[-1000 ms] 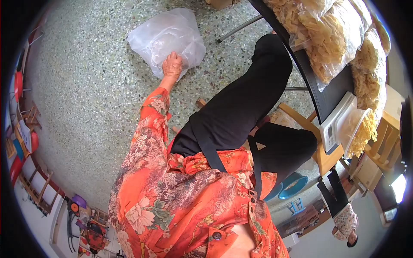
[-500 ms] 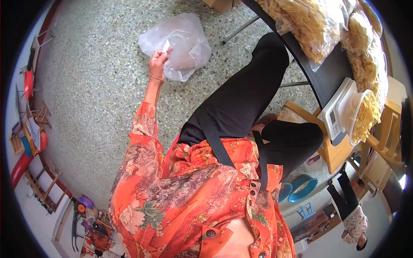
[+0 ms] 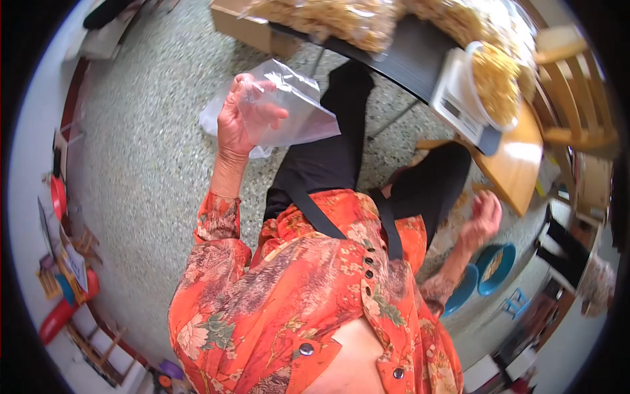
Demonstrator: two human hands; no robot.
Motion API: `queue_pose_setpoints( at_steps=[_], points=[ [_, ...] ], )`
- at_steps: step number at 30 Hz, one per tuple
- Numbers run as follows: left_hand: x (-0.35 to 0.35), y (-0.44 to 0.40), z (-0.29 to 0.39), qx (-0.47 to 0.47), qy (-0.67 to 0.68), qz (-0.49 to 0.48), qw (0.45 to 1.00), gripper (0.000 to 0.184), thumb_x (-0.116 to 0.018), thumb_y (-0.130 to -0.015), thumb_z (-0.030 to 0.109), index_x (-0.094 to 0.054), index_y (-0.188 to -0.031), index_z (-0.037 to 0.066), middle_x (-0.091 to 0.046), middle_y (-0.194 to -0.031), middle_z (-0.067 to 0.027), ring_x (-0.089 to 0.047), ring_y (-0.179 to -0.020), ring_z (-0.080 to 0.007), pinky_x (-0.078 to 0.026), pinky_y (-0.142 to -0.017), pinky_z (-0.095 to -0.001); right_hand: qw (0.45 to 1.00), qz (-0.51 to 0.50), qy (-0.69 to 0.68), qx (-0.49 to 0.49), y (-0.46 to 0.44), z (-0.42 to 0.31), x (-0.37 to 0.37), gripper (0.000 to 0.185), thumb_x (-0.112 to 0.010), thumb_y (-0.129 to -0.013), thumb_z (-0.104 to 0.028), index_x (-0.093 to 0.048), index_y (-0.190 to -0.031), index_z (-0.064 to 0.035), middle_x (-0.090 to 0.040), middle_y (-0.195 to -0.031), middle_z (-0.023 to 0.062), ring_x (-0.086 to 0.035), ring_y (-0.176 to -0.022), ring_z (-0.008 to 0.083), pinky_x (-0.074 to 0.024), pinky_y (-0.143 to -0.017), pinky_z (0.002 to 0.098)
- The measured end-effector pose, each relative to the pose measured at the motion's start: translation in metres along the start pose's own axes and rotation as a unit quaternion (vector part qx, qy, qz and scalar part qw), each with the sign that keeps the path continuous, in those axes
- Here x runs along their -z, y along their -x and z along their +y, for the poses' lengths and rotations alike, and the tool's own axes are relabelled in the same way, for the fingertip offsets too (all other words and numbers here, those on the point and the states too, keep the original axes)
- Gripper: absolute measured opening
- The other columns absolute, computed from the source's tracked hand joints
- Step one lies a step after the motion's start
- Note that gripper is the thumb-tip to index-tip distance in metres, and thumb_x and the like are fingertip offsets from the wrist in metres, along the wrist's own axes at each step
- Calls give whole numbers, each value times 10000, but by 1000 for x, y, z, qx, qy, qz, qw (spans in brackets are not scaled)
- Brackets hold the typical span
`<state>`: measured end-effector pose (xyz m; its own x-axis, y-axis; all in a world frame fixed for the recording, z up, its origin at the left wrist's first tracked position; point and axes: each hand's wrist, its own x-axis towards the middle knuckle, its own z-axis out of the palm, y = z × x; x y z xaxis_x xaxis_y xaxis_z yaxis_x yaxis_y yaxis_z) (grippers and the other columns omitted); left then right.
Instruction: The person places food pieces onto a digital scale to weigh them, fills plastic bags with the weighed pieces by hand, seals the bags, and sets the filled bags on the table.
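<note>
My left hand [image 3: 246, 118] is raised over the floor at the upper left, its thumb and fingers closed round the edge of a clear plastic bag [image 3: 298, 108]. The bag hangs to the right of the hand, partly over my black trouser leg. My right hand [image 3: 484, 215] is lifted beside my knee, fingers bent and somewhat apart, with nothing visible in it. Above it, a clear tub [image 3: 495, 85] of yellowish flakes rests on a white scale [image 3: 453, 98] at the black table's edge [image 3: 410, 56].
Large bags of pale flakes [image 3: 348, 20] lie on the table, with a cardboard box [image 3: 246, 29] beside it. A wooden chair [image 3: 518, 154] stands at the right. Teal basins [image 3: 497, 269] are on the floor behind my right arm. Another person [image 3: 594, 285] stands at the far right.
My left hand has lifted the bag off the floor and brought it nearer. My right hand has come into view. The view has turned, so the table and scale appear further left.
</note>
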<state>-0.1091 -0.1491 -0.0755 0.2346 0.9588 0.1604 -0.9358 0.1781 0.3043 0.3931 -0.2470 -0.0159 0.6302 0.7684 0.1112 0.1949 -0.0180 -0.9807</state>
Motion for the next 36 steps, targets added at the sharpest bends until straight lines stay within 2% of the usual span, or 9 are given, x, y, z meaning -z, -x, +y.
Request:
queue_pose_setpoints(
  at_steps=[2,5,7,15,17,20,25,28,36],
  points=[
    [-17,-19,-33,18,52,-5,998,256,-437,-1053,295,-508,-1238,133,-579,-1356,-190,-662,-1005,-523,-573,-679,-577,956,-291,-21,-18,16,-26,-45,357,-616,-979,-245,-624,-1224,16,-689,-1154,126,-682,-1022,236,-542,-862,315],
    [-30,-41,-82,49,128,-41,990,317,-394,-1064,335,-510,-1296,152,-555,-1414,-134,-642,-1045,-536,-558,-765,-592,821,-444,-331,-140,52,-3,-114,847,-788,-812,-407,-415,-1460,-9,-512,-1430,168,-551,-1271,293,-479,-1029,410],
    [-39,-48,-109,46,197,-4,979,302,-398,-1066,333,-525,-1269,149,-529,-1448,-138,-620,-1089,-540,-538,-832,-607,716,-438,-470,-273,70,6,-137,807,-774,-855,-347,-382,-1479,-17,-576,-1348,144,-597,-1203,269,-492,-1009,402],
    [-16,-48,-135,84,103,-43,990,279,-401,-1076,274,-575,-1231,120,-499,-1488,-98,-610,-1193,-392,-529,-936,-540,803,-278,-456,-263,60,25,-136,140,-669,-962,-132,-699,-1033,-16,-699,-950,49,-646,-844,124,-541,-787,297],
    [-14,-46,-131,81,45,-9,996,184,-487,-1049,206,-561,-1174,92,-566,-1388,-140,-624,-1172,-349,-549,-914,-484,902,-277,-283,-170,55,23,-126,123,-709,-935,-136,-715,-969,-18,-700,-865,33,-637,-763,104,-529,-718,259],
    [-13,-49,-131,-99,-431,166,881,335,-697,-915,34,-515,-1195,47,-604,-1034,-48,-613,-948,-141,-538,-817,-300,950,-263,-141,-97,47,13,-115,155,-790,-870,-152,-715,-821,-24,-672,-734,-4,-571,-663,50,-481,-625,224],
    [-95,-41,-136,-202,-716,-134,654,214,-669,-831,-89,-673,-983,61,-673,-1063,-72,-655,-904,-189,-544,-754,-310,952,-300,-8,-56,42,15,-117,256,-867,-779,-173,-659,-710,-41,-616,-662,-43,-518,-633,22,-431,-553,219],
    [-104,-40,-156,-115,-688,-304,648,369,-615,-788,-133,-690,-1112,24,-678,-1145,-142,-684,-1013,-300,-560,-844,-338,931,-362,12,-41,42,14,-119,264,-876,-761,-169,-647,-702,-51,-603,-658,-49,-514,-625,23,-422,-541,218],
    [-103,-34,-160,-46,-719,-317,617,315,-652,-778,-43,-682,-1069,73,-578,-941,-102,-651,-814,-306,-546,-702,-373,906,-393,-73,-142,40,6,-100,73,-709,-911,-95,-660,-911,-41,-619,-782,-60,-531,-676,16,-429,-581,193]
  ],
)
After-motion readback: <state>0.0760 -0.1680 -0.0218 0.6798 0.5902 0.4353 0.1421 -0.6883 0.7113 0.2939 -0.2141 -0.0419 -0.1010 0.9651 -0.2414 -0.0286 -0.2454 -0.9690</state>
